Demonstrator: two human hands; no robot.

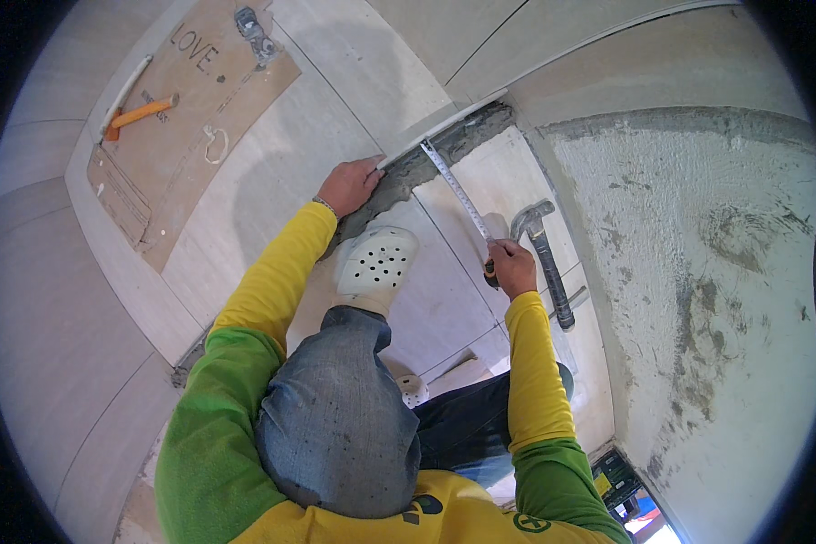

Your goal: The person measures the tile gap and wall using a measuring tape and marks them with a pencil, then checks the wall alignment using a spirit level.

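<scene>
My right hand is closed around a tape measure with a dark case. Its pulled-out blade slants up and left across the floor tiles, its end at a pale edge strip beside a gap of grey mortar. At the near end of that strip, my left hand pinches the edge with thumb and fingers. Just right of my right hand lies a claw hammer with a black handle, flat on the tiles. My foot in a white perforated clog stands between my hands.
On the left, a brown cardboard sheet covers large tiles. An orange-handled hammer and a grey-black tool lie on it. A rough plastered wall rises at the right. A dark green box stands at lower right.
</scene>
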